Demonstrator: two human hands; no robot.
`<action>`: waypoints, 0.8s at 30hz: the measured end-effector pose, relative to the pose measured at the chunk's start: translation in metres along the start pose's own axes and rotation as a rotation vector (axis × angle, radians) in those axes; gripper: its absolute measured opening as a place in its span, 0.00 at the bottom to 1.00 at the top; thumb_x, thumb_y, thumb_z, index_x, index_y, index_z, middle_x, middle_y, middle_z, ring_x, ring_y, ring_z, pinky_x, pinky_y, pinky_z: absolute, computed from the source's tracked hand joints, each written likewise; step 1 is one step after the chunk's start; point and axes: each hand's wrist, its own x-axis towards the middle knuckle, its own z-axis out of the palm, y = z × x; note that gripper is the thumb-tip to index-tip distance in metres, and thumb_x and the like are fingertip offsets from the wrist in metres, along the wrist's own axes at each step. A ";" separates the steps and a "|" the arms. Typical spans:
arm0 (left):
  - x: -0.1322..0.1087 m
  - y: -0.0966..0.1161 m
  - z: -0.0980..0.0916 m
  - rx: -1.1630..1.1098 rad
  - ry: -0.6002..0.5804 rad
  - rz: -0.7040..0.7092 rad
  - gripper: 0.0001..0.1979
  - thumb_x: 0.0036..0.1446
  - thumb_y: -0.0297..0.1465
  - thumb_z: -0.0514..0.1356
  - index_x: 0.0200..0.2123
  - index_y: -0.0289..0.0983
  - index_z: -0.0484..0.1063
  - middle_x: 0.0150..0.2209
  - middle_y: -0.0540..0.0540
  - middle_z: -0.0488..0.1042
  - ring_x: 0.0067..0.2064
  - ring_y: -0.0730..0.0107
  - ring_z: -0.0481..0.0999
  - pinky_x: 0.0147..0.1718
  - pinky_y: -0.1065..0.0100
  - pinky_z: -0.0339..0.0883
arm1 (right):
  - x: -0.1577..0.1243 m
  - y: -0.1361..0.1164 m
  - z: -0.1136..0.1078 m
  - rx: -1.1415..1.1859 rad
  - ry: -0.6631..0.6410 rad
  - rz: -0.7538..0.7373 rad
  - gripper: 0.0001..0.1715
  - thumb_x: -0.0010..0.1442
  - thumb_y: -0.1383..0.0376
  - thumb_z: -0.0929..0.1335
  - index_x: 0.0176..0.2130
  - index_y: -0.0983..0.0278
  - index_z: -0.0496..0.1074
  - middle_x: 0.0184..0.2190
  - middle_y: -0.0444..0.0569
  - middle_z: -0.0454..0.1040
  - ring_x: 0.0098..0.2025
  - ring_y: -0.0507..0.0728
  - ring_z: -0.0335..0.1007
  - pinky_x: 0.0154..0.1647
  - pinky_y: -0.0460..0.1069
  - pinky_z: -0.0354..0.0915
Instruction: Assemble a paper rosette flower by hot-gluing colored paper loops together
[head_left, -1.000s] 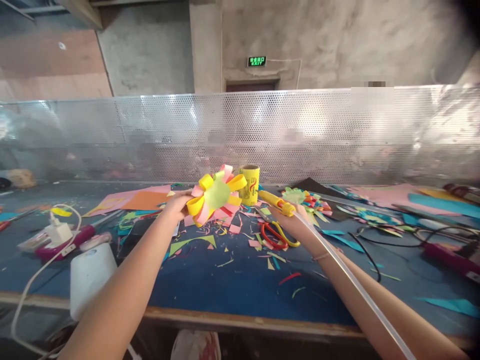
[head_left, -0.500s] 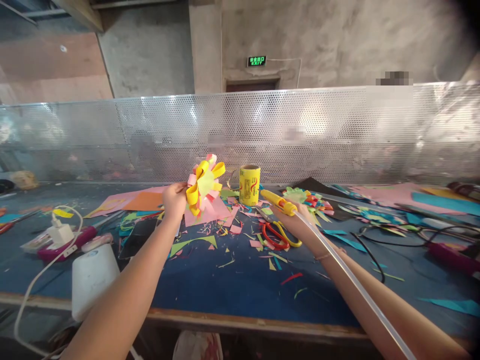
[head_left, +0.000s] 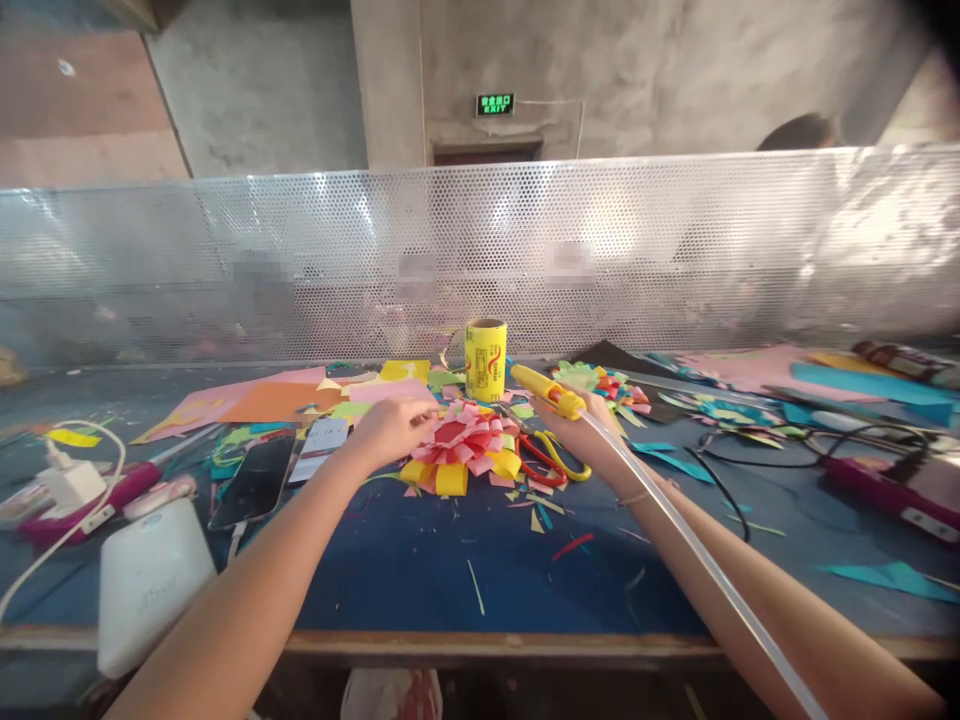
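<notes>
A paper flower (head_left: pixel 461 440) with red and pink petals above yellow loops is low over the middle of the blue table. My left hand (head_left: pixel 397 428) is at its left edge, fingers curled together on the petals; the fingertips are partly hidden. My right hand (head_left: pixel 589 425) is closed around a yellow glue gun (head_left: pixel 545 388), its nozzle pointing up and left. A long clear glue stick (head_left: pixel 690 550) runs from its back along my forearm. Between the flower and my right hand lie scissors (head_left: pixel 555 465) with red and yellow handles.
Behind the flower stands a yellow tape roll (head_left: pixel 486 360). At left are a phone (head_left: pixel 255 480), a white power bank (head_left: pixel 154 580) and a purple power strip (head_left: pixel 124 490) with cable. Paper scraps (head_left: pixel 679 460) lie about. A perforated metal screen (head_left: pixel 450 250) closes the far side.
My left hand has lowered the flower toward the table and turned it, so its red and pink side now faces up. My right hand keeps the glue gun in much the same place.
</notes>
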 end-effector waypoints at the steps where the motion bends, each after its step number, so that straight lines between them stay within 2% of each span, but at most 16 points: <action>1: 0.001 -0.004 -0.002 -0.017 0.001 -0.016 0.14 0.57 0.34 0.55 0.43 0.40 0.77 0.41 0.45 0.78 0.41 0.63 0.75 0.41 0.63 0.67 | 0.000 0.000 0.000 0.009 -0.004 -0.003 0.10 0.58 0.57 0.64 0.29 0.60 0.69 0.24 0.48 0.71 0.25 0.56 0.67 0.24 0.50 0.58; 5: 0.004 -0.019 0.004 -0.113 -0.120 0.035 0.14 0.54 0.34 0.60 0.44 0.41 0.76 0.48 0.45 0.76 0.49 0.61 0.73 0.49 0.61 0.64 | -0.002 -0.002 0.001 0.040 -0.043 -0.029 0.11 0.57 0.57 0.65 0.34 0.60 0.73 0.24 0.48 0.73 0.25 0.56 0.67 0.25 0.50 0.59; 8: 0.004 -0.025 0.017 -0.111 -0.192 0.067 0.15 0.54 0.36 0.60 0.44 0.40 0.76 0.48 0.42 0.75 0.48 0.58 0.73 0.48 0.60 0.64 | -0.003 -0.002 0.002 0.066 -0.064 -0.071 0.11 0.57 0.59 0.65 0.38 0.60 0.73 0.28 0.48 0.75 0.29 0.57 0.70 0.27 0.49 0.60; 13: 0.003 -0.028 0.024 -0.104 -0.258 0.122 0.13 0.58 0.37 0.55 0.41 0.40 0.76 0.42 0.43 0.77 0.43 0.61 0.74 0.42 0.63 0.64 | -0.003 -0.003 0.004 0.055 -0.115 -0.104 0.09 0.56 0.60 0.64 0.30 0.62 0.71 0.26 0.49 0.74 0.27 0.56 0.69 0.27 0.49 0.60; 15: 0.004 -0.026 0.026 -0.110 -0.236 0.120 0.13 0.59 0.37 0.55 0.41 0.39 0.76 0.40 0.44 0.77 0.40 0.63 0.74 0.39 0.65 0.64 | -0.004 -0.002 0.004 0.060 -0.163 -0.208 0.10 0.56 0.60 0.64 0.28 0.62 0.68 0.26 0.49 0.73 0.27 0.55 0.68 0.27 0.48 0.60; 18: 0.006 -0.020 0.033 -0.113 -0.130 0.110 0.12 0.58 0.37 0.56 0.36 0.37 0.76 0.35 0.44 0.76 0.37 0.64 0.73 0.36 0.65 0.64 | -0.005 -0.002 0.002 0.051 -0.267 -0.357 0.13 0.57 0.59 0.63 0.24 0.61 0.64 0.23 0.45 0.69 0.25 0.52 0.65 0.26 0.48 0.58; 21: 0.009 -0.015 0.044 -0.152 -0.013 0.094 0.09 0.56 0.34 0.57 0.31 0.36 0.75 0.33 0.45 0.74 0.35 0.66 0.73 0.36 0.66 0.65 | -0.005 -0.003 -0.003 0.020 -0.346 -0.384 0.13 0.57 0.61 0.63 0.22 0.61 0.61 0.21 0.44 0.66 0.23 0.51 0.62 0.24 0.47 0.55; 24: 0.010 -0.011 0.050 -0.200 0.022 0.007 0.06 0.53 0.31 0.60 0.30 0.36 0.75 0.31 0.46 0.75 0.32 0.68 0.73 0.33 0.68 0.65 | -0.004 -0.008 -0.008 -0.019 -0.412 -0.403 0.12 0.55 0.64 0.64 0.22 0.62 0.60 0.21 0.44 0.66 0.22 0.50 0.60 0.23 0.47 0.53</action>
